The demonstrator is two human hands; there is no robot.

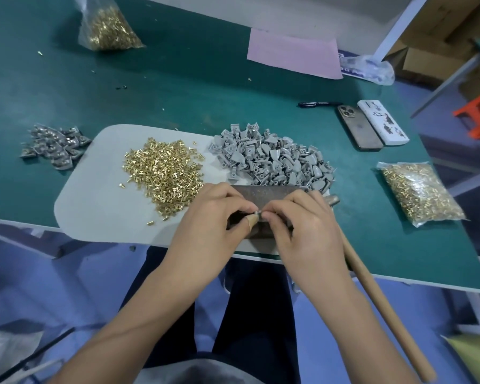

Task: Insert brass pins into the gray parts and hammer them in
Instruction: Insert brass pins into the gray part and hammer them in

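Pinching small gray part (pixel 258 213) between both hands (pixel 261 217) — over metal block (pixel 272 194).

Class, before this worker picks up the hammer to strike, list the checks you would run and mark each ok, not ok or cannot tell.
1. Small gray part held over the metal block: ok, pinched by left hand and right hand.
2. Brass pin seated in it: cannot tell, fingers hide it.
3. Hammer within reach: ok, handle lies beside the right hand.
4. A hand free to take it: not ok, both hold the part.
5. Loose brass pins and gray parts pile stocked: ok.
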